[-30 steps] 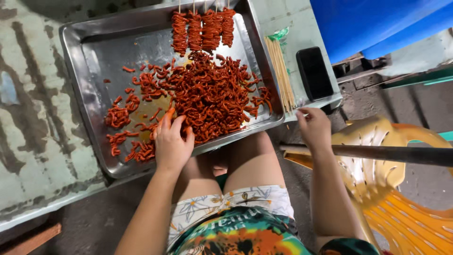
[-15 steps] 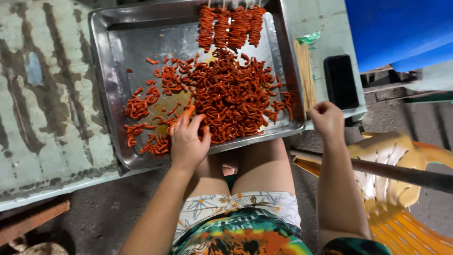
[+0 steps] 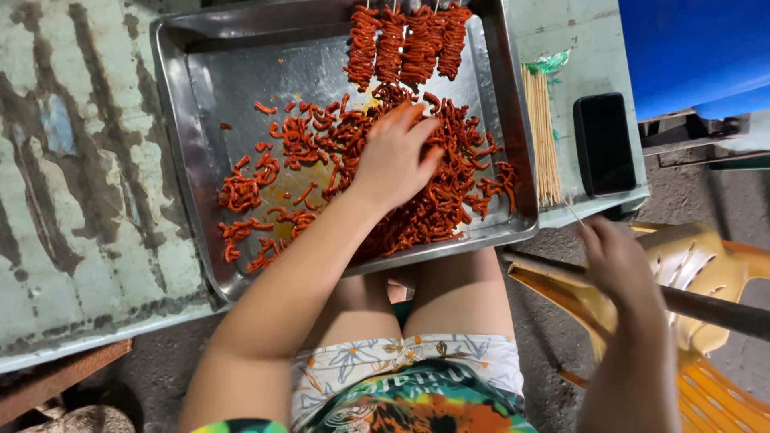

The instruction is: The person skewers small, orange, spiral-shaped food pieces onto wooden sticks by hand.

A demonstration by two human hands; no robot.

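Metal tray (image 3: pixel 192 104) | left hand (image 3: pixel 395 156) spread on red strips (image 3: pixel 449 200)

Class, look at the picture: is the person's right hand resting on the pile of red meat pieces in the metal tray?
No, it is the left hand that lies on the red meat pieces in the metal tray; the right hand hovers beyond its edge.

Left hand (image 3: pixel 395 160) moved up into the red strips (image 3: pixel 449 192); right hand (image 3: pixel 616 261) dropped off the table.

A black phone (image 3: pixel 604 143) lies on the worn green table (image 3: pixel 72 200). A yellow plastic chair (image 3: pixel 706 321) stands beside it.
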